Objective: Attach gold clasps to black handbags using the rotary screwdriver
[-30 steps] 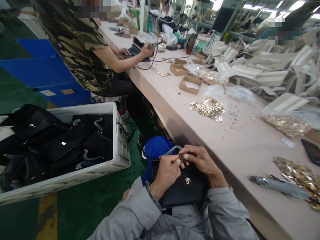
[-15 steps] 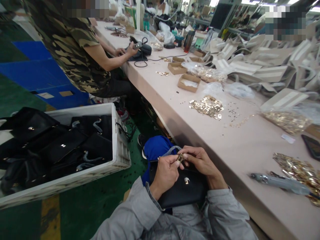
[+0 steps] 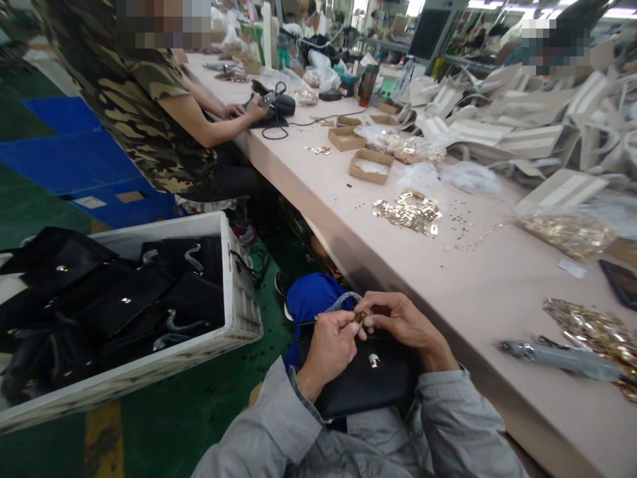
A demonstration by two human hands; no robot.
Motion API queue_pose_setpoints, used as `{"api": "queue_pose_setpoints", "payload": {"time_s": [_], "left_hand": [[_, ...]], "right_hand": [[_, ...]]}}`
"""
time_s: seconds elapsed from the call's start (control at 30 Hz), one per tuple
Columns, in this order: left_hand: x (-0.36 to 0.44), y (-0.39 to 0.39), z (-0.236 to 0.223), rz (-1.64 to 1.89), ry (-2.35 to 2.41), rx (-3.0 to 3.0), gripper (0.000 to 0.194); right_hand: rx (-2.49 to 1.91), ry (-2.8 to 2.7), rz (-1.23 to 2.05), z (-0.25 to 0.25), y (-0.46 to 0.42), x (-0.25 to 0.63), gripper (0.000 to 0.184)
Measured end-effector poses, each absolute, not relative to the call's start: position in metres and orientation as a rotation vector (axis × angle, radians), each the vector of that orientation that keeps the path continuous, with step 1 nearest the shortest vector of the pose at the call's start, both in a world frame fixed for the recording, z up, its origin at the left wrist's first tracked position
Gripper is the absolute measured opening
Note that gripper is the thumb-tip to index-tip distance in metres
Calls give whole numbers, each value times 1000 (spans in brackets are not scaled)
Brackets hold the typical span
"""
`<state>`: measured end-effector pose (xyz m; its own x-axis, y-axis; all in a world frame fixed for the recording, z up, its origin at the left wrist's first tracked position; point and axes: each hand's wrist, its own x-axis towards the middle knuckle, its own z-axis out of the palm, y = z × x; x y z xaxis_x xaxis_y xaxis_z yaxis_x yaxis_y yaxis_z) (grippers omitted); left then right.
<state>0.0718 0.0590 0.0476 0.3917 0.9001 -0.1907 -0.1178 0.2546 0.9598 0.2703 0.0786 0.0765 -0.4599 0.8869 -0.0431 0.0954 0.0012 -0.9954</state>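
Note:
Between my two hands is a small gold metal bag fitting point(image 3: 361, 318) with a rectangular opening. My left hand point(image 3: 331, 345) pinches its near side between thumb and finger. From the other side, the thumb and fingertips of my right hand point(image 3: 401, 324) close on it. Below them a black handbag point(image 3: 368, 388) lies across my lap, with a small metal clasp point(image 3: 373, 360) on its front. A plastic-wrapped handle point(image 3: 343, 301) rises behind my left fingers. My fingertips partly cover the fitting.
A white crate point(image 3: 239, 318) of black bags stands at left. On the table point(image 3: 398, 265) lie gold fittings point(image 3: 409, 212), a grey electric screwdriver point(image 3: 557, 355), a phone point(image 3: 620, 282), small cardboard boxes point(image 3: 371, 166) and heaped beige straps point(image 3: 527, 143). A co-worker in camouflage point(image 3: 134, 99) sits at far left.
The gold fitting has been turned between my fingertips, and my right fingers have shifted slightly on it. The whole view has moved a little; the bag stays on my lap.

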Motion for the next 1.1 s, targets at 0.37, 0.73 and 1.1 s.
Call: {"api": "queue_pose_setpoints", "payload": {"time_s": [0.37,0.73,1.1], "left_hand": [[56,63,57,752,741,1194,22],[62,63,58,815,791,1181,21],[60,60,59,784,773,1190,21]], "right_hand": [[-899,-1525,1650,66,88,274,25],[-884,-1483,1648,67,89,271,23],[-886,-1470,1632,63,84,273,25]]}}
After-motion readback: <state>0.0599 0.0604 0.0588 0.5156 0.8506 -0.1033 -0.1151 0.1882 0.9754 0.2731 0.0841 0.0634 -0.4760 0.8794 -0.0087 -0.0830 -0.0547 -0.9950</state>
